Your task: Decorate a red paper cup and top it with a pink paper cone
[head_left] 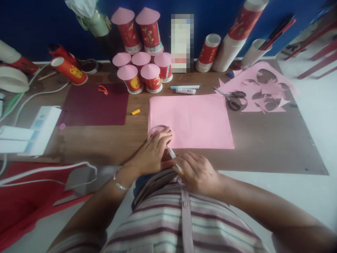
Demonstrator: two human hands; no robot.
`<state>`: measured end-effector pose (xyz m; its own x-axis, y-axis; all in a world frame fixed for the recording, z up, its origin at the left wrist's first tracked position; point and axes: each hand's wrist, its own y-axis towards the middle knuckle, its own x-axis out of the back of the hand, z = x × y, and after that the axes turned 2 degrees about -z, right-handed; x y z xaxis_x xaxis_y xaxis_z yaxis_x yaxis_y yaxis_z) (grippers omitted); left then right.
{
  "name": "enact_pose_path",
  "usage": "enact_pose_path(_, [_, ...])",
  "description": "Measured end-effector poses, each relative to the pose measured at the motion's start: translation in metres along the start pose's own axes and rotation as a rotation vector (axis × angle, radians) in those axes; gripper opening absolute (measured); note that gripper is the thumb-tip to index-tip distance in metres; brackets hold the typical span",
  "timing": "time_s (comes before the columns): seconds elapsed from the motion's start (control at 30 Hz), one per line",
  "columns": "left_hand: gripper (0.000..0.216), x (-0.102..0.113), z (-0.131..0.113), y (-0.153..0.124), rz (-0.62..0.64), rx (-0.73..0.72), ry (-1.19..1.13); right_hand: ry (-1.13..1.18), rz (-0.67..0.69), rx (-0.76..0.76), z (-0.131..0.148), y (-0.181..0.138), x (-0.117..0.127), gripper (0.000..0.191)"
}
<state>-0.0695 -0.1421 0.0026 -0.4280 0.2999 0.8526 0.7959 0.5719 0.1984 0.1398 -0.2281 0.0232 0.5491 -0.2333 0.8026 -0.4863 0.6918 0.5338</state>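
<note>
Presently, the left hand [155,150] has its fingers curled over a ring [157,128], holding it flat on the pink sheet [195,119] at the sheet's 7 o'clock corner. The right hand [199,174], at 4 o'clock from the left, grips a white pen [172,153], its tip beside the left fingers. Scissors [235,98] lie at 2 o'clock of the sheet. Pink-capped cups [143,72] stand at 11 o'clock.

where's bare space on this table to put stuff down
Widest free patch: the grey board right of the pink sheet, below the scissors and offcuts. Also the wood strip between the maroon sheet and the left hand on its ring. Crowded: the paper cups at the back, and around the right hand with its pen.
</note>
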Motion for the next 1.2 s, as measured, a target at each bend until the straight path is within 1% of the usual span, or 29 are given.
enact_pose_path(0.17, [0.074, 0.001, -0.001, 0.0, 0.006, 0.016, -0.023, 0.042, -0.01, 0.001, 0.001, 0.003, -0.001, 0.013])
enact_pose_path(0.5, [0.072, 0.001, 0.0, 0.0, 0.02, -0.003, -0.009, 0.13, -0.005, 0.01, 0.0, 0.008, -0.006, 0.015])
enact_pose_path(0.6, [0.073, 0.001, 0.0, 0.0, 0.022, 0.007, -0.008, 0.207, -0.018, -0.001, -0.002, 0.002, 0.002, 0.018])
enact_pose_path(0.7, [0.078, 0.002, -0.001, 0.0, 0.019, 0.021, -0.007, 0.26, -0.057, -0.008, -0.006, -0.007, 0.018, 0.021])
enact_pose_path(0.8, [0.081, 0.007, -0.003, 0.002, 0.041, 0.033, 0.005, 0.287, -0.118, -0.051, -0.011, -0.015, 0.036, 0.023])
enact_pose_path(0.9, [0.079, 0.014, -0.007, 0.005, 0.081, 0.04, 0.031, 0.284, -0.13, -0.11, -0.016, -0.019, 0.047, 0.025])
enact_pose_path(1.03, [0.076, 0.019, -0.01, 0.007, 0.114, 0.044, 0.07, 0.268, -0.11, -0.176, -0.022, -0.023, 0.049, 0.026])
enact_pose_path(1.2, [0.071, 0.019, -0.009, 0.006, 0.103, 0.022, 0.069, 0.263, -0.13, -0.178, -0.024, -0.025, 0.045, 0.021])
